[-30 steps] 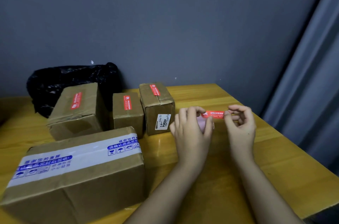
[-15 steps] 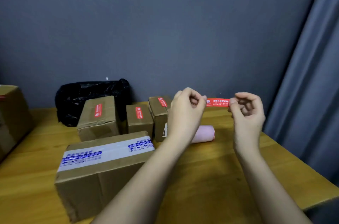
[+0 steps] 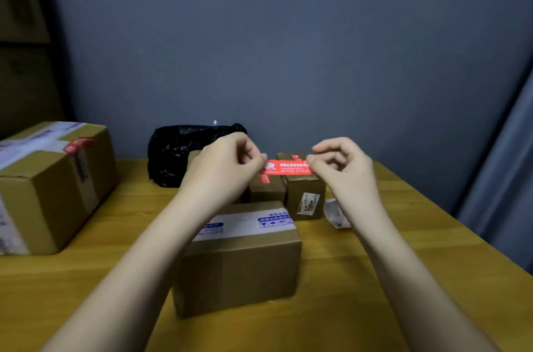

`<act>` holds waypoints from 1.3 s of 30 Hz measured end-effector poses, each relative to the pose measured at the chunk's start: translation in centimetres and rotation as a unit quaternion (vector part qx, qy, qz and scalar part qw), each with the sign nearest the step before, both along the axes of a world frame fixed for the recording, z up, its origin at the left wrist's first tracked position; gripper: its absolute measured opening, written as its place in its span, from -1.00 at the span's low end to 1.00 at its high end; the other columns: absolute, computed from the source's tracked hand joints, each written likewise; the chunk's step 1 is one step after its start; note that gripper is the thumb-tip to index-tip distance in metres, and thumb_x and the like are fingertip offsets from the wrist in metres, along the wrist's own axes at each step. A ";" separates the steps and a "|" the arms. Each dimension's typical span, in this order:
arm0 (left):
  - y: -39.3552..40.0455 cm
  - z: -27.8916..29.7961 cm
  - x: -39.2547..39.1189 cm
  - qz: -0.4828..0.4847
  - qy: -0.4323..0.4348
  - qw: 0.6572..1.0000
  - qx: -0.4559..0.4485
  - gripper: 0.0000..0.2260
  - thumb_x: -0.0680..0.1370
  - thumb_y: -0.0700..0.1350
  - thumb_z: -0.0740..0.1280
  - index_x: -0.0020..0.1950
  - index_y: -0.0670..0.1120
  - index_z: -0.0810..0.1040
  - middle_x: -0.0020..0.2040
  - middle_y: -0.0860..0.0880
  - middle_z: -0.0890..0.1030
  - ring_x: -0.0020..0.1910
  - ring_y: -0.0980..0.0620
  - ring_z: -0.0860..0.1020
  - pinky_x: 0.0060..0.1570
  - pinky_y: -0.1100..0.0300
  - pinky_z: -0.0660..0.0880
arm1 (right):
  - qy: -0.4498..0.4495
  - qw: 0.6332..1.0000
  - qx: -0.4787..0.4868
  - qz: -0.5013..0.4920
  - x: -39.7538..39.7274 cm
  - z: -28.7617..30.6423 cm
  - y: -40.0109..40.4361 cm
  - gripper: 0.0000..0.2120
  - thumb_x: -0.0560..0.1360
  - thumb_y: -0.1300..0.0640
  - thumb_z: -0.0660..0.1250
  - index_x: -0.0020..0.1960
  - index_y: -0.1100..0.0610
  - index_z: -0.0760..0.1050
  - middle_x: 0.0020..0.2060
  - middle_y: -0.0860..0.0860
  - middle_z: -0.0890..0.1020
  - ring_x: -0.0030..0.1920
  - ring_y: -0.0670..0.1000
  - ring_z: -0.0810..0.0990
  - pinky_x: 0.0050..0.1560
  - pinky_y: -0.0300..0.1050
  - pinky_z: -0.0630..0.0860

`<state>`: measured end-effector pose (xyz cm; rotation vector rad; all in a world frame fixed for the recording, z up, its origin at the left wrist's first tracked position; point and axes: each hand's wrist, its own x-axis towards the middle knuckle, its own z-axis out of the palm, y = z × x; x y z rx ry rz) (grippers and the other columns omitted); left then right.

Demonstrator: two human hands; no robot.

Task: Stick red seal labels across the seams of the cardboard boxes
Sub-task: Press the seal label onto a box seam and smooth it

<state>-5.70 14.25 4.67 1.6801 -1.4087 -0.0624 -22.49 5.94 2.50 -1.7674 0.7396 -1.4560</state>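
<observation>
Above the surface (image 3: 403, 279), my left grip (image 3: 227, 167) and right grip (image 3: 343, 167) pinch the red seal label (image 3: 287, 167) taut, long axis left-right; the unsealed box (image 3: 242, 253) lies directly below, nearer me.

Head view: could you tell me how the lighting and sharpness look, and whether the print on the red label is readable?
Head view: dim, with dark corners; the red seal label, pinched between the left hand and right hand, shows white print too soft to read; the right wall edge bends from wide-angle distortion.
</observation>
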 end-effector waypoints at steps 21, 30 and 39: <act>4.0 -4.3 4.8 0.069 -0.174 0.965 0.183 -0.84 0.52 0.12 0.27 -0.18 0.08 0.48 -0.12 0.14 0.54 -0.03 0.07 0.51 0.03 0.06 0.42 | 0.357 0.932 -0.061 -0.022 4.6 -3.5 2.5 -0.91 0.46 0.02 0.40 -0.09 -0.10 0.49 -0.32 -0.20 0.60 -0.25 -0.19 0.52 -0.20 -0.06 0.54; 3.8 -4.3 4.5 0.084 -0.225 0.954 0.178 -0.87 0.52 0.13 0.26 -0.12 0.10 0.48 -0.08 0.13 0.49 0.05 0.05 0.49 0.07 0.07 0.38 | 0.412 0.888 -0.187 -0.076 4.6 -3.9 3.4 -0.95 0.50 -0.01 0.33 -0.04 -0.11 0.48 -0.25 -0.22 0.56 -0.07 -0.17 0.44 -0.24 -0.27 0.37; 3.7 -4.4 4.4 0.088 -0.237 0.950 0.185 -0.87 0.53 0.13 0.24 -0.09 0.11 0.47 -0.01 0.10 0.51 0.06 0.04 0.50 0.09 0.06 0.36 | 0.430 0.844 -0.292 -0.131 4.9 -4.2 3.7 -0.89 0.42 0.06 0.44 -0.12 -0.04 0.52 -0.27 -0.16 0.60 -0.18 -0.07 0.53 -0.31 -0.21 0.33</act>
